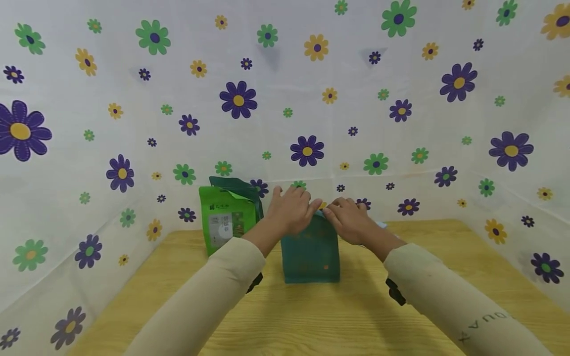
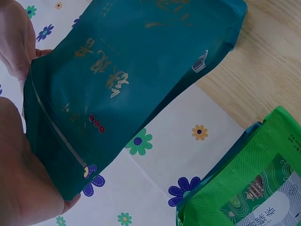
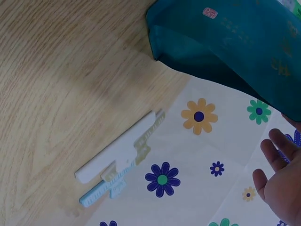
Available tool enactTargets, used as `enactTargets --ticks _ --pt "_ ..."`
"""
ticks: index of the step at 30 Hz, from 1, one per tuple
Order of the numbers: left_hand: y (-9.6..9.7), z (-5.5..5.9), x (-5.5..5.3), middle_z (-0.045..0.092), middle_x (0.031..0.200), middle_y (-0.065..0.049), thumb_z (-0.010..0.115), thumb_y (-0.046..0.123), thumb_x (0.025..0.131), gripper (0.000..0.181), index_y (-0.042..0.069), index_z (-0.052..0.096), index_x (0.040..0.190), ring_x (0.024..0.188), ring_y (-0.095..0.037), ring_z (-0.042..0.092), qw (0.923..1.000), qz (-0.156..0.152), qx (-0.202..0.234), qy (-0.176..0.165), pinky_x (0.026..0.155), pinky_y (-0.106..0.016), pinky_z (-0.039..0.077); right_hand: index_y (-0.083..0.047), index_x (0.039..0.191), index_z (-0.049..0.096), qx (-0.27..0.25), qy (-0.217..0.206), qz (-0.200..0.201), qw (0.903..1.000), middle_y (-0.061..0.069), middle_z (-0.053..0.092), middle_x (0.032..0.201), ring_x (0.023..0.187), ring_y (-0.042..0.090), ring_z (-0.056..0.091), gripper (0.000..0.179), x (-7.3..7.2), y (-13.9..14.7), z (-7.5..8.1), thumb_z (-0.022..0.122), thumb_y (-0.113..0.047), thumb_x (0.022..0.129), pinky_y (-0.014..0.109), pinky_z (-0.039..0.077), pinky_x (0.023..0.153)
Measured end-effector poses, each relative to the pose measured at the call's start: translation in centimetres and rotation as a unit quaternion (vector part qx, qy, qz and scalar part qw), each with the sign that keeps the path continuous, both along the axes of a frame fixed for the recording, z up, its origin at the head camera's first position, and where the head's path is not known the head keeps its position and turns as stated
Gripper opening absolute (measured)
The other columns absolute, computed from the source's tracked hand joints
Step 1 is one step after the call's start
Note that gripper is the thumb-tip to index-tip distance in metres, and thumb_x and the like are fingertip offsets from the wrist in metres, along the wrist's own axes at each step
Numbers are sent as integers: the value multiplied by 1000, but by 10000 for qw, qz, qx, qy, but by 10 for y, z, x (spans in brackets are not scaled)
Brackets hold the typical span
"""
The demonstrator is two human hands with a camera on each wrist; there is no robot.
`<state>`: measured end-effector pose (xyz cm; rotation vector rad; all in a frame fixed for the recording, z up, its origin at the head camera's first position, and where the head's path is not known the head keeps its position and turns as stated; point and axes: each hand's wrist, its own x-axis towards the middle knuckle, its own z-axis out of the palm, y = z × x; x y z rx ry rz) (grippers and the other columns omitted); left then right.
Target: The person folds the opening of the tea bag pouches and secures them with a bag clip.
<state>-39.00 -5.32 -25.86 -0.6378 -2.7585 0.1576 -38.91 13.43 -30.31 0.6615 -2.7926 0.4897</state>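
From my end, I have the teal bag (image 1: 310,257) standing upright on the tabletop (image 1: 285,316), centred between the two arms. My left hand (image 1: 289,210) pinches one top corner, thumb and fingers closed across the edge. My right hand (image 1: 352,220) pinches the other corner, its remaining fingers spread loosely away from the bag.

I judge the step in hand to be working the bag's mouth; whether it is being folded or drawn apart, I can't tell. The next move probably calls for level corners and an even pull, so the bag doesn't tip. If I mean to close it, the white clip (image 3: 120,145) and the blue clip (image 3: 94,194) lie close together right of the bag.

A pale line runs below the teal bag's top edge, but its contents are hidden. To its left, the bright green bag (image 1: 229,217) stands before a dark green bag (image 1: 240,185); I can't see inside either.
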Motion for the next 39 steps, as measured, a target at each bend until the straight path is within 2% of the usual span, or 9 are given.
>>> enactTargets --ticks 6,11,18,21,25,27,33,39 --pt "-2 -2 1 60 133 -2 19 50 108 58 14 58 130 127 -23 52 9999 -77 -128 21 113 -56 27 -5 138 56 -226 -28 373 9990 19 50 141 131 39 44 52 -3 0 -6 24 -35 111 66 29 103" --pt "-2 -3 3 61 131 -2 21 47 109 53 14 58 127 124 -22 53 9994 -114 -288 142 113 -55 29 -3 133 60 -511 106 683 9963 20 54 136 126 38 49 48 -3 0 -12 29 -31 111 63 34 102" --pt "-2 -4 6 60 128 -5 28 42 109 46 10 56 127 123 -24 53 9987 -166 -391 278 113 -55 29 -2 125 64 -424 423 748 9954 18 59 127 117 35 53 41 -1 0 -14 37 -29 110 57 39 96" --pt "-6 -7 4 60 122 -7 31 43 109 45 9 56 123 116 -25 54 9975 -265 -401 519 109 -52 33 -2 124 65 -340 562 700 9954 17 60 125 117 35 54 40 -3 -2 -16 40 -29 109 57 40 97" --pt "-12 -12 -1 58 106 -5 33 47 108 43 11 56 112 99 -24 53 9923 -355 -585 1035 96 -45 39 -4 121 67 -278 839 586 9944 14 62 122 116 32 56 37 -3 -5 -19 43 -30 108 55 40 97" --pt "-14 -14 -3 57 101 -4 33 48 107 43 12 56 108 94 -22 51 9900 -367 -661 1188 91 -42 40 -5 118 68 -274 1019 544 9929 14 64 121 115 32 57 34 -2 -6 -20 45 -28 107 54 39 96" --pt "-11 -15 -6 55 89 -2 38 47 106 41 11 57 99 86 -21 46 9893 -393 -608 1264 83 -37 37 -9 106 69 -191 1584 310 9867 9 69 115 107 28 60 28 -3 -9 -26 48 -28 106 52 36 93" --pt "-7 -15 -8 53 79 -1 40 46 106 42 10 57 93 80 -21 46 9894 -336 -657 1248 80 -36 34 -11 88 66 169 2491 141 9682 3 72 93 91 21 63 28 -6 -8 -34 53 -30 104 51 37 89"
